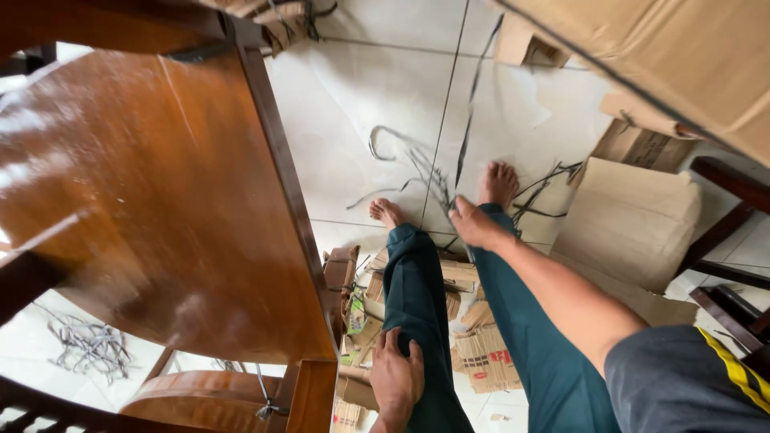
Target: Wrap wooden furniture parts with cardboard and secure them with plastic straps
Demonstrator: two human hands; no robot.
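Head view, white tiled floor (377,88), wooden table (152,200)

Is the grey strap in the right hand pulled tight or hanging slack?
Pulled tight. The strap runs in a straight line from the right hand up to the big cardboard box, unlike the loose curled straps on the floor.

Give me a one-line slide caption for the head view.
Seated person's right hand pinches a dark strap over the tiled floor; left hand rests on the thigh beside a wooden table.
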